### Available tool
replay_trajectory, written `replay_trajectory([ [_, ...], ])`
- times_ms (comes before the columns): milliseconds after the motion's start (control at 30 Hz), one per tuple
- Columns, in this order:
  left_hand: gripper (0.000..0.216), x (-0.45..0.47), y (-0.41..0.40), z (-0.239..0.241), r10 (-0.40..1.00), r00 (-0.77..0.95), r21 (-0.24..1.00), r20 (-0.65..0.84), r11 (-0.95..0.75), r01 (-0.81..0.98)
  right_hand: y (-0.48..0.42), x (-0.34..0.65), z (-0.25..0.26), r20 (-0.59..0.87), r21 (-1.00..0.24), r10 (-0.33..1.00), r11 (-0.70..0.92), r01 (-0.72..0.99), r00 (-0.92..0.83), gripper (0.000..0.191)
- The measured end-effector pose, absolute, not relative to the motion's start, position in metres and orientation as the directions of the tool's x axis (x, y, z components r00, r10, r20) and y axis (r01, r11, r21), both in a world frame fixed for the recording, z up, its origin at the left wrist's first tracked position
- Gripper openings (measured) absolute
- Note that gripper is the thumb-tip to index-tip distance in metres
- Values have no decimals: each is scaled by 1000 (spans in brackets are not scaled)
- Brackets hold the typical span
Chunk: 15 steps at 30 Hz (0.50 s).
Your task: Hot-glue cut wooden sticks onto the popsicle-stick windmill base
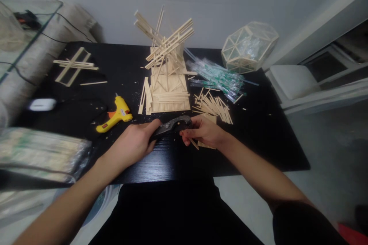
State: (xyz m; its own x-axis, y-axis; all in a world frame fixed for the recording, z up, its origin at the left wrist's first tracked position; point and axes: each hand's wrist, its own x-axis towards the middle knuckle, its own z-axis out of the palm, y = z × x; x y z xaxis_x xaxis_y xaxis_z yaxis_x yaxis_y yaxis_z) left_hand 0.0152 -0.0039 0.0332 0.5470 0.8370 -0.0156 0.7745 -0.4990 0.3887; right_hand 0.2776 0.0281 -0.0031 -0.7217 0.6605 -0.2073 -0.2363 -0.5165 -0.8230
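My left hand (138, 141) is wrapped round the handles of dark cutting pliers (172, 125) just above the black table (258, 138). My right hand (201, 132) pinches a thin wooden stick (194, 144) right at the pliers' jaws. Behind both hands stands a windmill-like model of wooden sticks (166, 69) on a stick base. A heap of short cut sticks (214, 108) lies just beyond my right hand.
A yellow glue gun (116, 115) lies left of the model. Packets of sticks in clear wrap (218, 76) and a faceted stick dome (248, 46) are at the back right. A stick cross (73, 65) lies at the back left, more packets (37, 153) near left.
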Motion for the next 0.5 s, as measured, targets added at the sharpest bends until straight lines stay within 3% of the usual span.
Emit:
replay_trajectory([
  [500, 22, 13, -4, 22, 863, 504, 347, 16, -478, 807, 28, 278, -6, -214, -798, 640, -551, -245, -738, 25],
])
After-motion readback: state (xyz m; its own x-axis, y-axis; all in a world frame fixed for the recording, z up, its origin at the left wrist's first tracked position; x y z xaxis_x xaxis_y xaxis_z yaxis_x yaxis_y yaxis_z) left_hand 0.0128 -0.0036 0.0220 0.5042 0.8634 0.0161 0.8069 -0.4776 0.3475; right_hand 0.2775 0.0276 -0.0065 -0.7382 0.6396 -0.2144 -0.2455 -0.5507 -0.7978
